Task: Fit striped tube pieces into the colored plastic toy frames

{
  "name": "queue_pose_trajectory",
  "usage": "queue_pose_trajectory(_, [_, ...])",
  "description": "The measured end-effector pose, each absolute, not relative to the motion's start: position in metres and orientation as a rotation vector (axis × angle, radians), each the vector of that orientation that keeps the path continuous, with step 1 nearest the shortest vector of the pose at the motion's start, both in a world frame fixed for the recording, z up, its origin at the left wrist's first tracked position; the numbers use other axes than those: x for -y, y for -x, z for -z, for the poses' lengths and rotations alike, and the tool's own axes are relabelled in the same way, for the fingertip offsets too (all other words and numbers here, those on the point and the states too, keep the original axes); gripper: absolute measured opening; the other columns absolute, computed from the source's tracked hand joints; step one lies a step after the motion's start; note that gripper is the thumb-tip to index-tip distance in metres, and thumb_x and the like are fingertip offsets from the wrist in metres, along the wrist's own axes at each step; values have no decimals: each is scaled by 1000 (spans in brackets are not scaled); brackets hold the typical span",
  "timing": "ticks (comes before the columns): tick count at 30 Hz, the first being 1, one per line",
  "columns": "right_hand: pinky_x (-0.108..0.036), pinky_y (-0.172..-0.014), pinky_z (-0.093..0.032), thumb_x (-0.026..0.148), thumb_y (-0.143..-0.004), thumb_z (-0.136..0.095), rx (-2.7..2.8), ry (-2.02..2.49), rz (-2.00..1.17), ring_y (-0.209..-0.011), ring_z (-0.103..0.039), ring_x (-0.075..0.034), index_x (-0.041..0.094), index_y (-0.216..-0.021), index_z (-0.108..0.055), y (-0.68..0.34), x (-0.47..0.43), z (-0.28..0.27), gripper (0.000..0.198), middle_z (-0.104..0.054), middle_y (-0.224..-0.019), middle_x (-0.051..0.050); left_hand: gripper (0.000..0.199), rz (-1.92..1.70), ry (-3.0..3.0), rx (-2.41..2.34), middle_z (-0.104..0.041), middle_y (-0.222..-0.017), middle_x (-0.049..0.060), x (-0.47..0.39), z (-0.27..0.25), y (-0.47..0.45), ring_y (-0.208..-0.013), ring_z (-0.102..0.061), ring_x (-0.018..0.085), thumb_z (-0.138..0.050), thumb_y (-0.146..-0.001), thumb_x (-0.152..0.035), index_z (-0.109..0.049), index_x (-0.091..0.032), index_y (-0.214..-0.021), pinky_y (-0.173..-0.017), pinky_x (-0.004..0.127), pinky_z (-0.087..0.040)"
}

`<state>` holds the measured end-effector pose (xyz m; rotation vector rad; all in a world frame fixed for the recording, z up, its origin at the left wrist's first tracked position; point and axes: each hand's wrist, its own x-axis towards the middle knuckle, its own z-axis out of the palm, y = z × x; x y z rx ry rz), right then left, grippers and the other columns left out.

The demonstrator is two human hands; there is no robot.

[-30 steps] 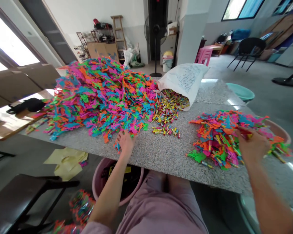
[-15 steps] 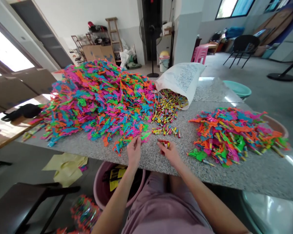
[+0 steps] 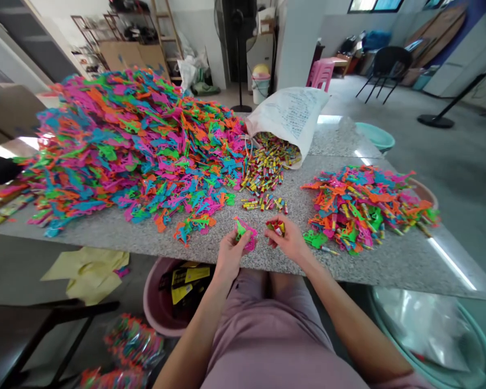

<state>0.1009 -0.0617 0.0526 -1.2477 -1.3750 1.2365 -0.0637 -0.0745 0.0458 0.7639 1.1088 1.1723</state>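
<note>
My left hand (image 3: 229,254) pinches a green plastic toy piece (image 3: 240,228) together with a pink plastic toy piece (image 3: 250,236), just above the table's front edge. To its right, my right hand (image 3: 289,241) is closed around several small red-and-yellow tubes (image 3: 279,228). The hands are close but apart. A big heap of pink, blue, green and orange toy pieces (image 3: 146,146) covers the left of the speckled stone table (image 3: 210,246). Small printed tubes (image 3: 267,167) spill from a white sack (image 3: 289,111) beyond my hands. On the right lies a pile of toy pieces with tubes among them (image 3: 364,208).
Below the table edge stands a pink tub (image 3: 152,302) with black-and-yellow packets. Bagged toy pieces (image 3: 133,340) lie on the floor near a dark chair (image 3: 28,329). A teal tub (image 3: 480,346) with clear plastic is at lower right. A fan (image 3: 238,59) stands behind the table.
My left hand has drawn back from the heap's edge toward my body, carrying the green and pink toy pieces. My right hand still holds the tubes. The camera view has tilted down and shifted.
</note>
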Motion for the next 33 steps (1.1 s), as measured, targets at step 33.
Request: queue_pose_trajectory(33, [-37, -71, -50, 41, -81, -57, 1459, 1547, -265, -77, -62, -22, 14, -100, -73, -191, 28, -26, 36, -66, -95, -14, 39, -814, -1912, -2343, -54, -120, 14, 16, -4, 185, -116, -47, 35, -66, -77, -40, -67, -23, -112, -97, 52, -39])
